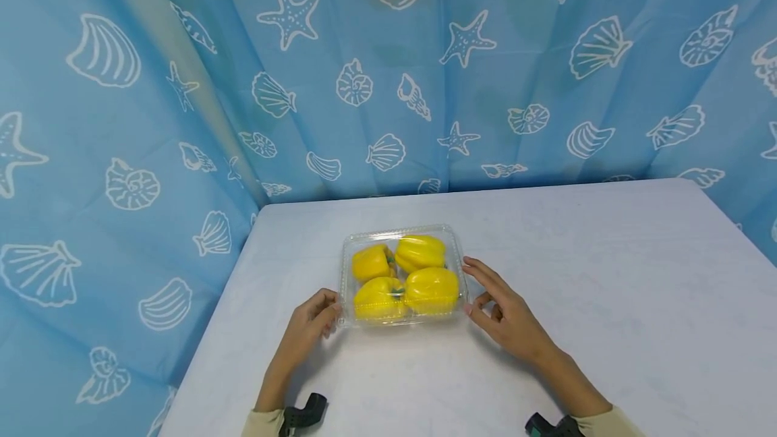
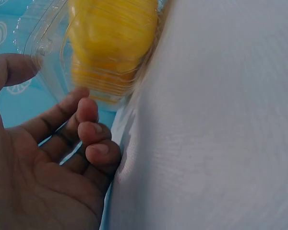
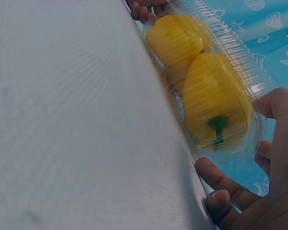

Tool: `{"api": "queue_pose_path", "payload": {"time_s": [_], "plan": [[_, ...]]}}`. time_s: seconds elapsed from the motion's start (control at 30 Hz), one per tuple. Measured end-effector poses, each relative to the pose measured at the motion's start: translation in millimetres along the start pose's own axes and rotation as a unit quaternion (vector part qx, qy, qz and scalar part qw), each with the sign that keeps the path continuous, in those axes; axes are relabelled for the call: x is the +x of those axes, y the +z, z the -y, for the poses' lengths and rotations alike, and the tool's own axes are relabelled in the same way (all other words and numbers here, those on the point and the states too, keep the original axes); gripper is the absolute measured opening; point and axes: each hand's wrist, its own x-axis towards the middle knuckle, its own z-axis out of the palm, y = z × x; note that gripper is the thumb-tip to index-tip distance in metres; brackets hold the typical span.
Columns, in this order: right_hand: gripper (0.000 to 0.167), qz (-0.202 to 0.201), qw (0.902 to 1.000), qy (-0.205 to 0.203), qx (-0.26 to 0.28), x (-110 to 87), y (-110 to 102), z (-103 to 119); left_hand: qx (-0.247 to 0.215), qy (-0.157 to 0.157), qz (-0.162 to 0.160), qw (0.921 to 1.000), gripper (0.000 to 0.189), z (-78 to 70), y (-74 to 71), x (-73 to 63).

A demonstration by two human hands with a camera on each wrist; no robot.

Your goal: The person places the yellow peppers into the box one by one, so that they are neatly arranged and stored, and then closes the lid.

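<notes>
A clear plastic clamshell box (image 1: 400, 322) with several yellow bell peppers (image 1: 432, 290) inside sits on the white table. Its lid lies over the peppers. My left hand (image 1: 312, 326) is at the box's near left corner; in the left wrist view the thumb (image 2: 24, 67) meets the rim and the loosely bent fingers (image 2: 98, 132) are just below the box's side. On the opposite side, my right hand (image 1: 510, 319) has its thumb and spread fingertips right at the box's edge. Green stems (image 3: 218, 125) show through the plastic in the right wrist view.
A white cloth (image 1: 607, 302) covers the table. Behind it and along the left hangs a blue curtain (image 1: 364, 32) printed with white shells and starfish. Dark wrist straps (image 1: 303, 413) sit over both beige sleeves.
</notes>
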Motion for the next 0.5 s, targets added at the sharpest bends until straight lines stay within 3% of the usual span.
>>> {"api": "queue_pose_path", "payload": {"time_s": [0.1, 0.23, 0.5], "plan": [[0.065, -0.002, 1.0000, -0.001, -0.005, -0.3, 0.4, 0.7, -0.016, -0.017, 0.032, 0.9992, 0.021, 14.8, -2.4, 3.4], [0.063, -0.005, 0.9999, -0.004, -0.009, -0.3, 0.4, 1.4, -0.042, -0.017, 0.068, 0.9966, 0.022, 32.0, -4.5, 7.2], [0.063, -0.009, 0.9998, -0.010, -0.016, 0.3, 0.8, 1.9, -0.080, -0.024, 0.126, 0.9885, 0.024, 34.4, -8.6, 7.4]]}}
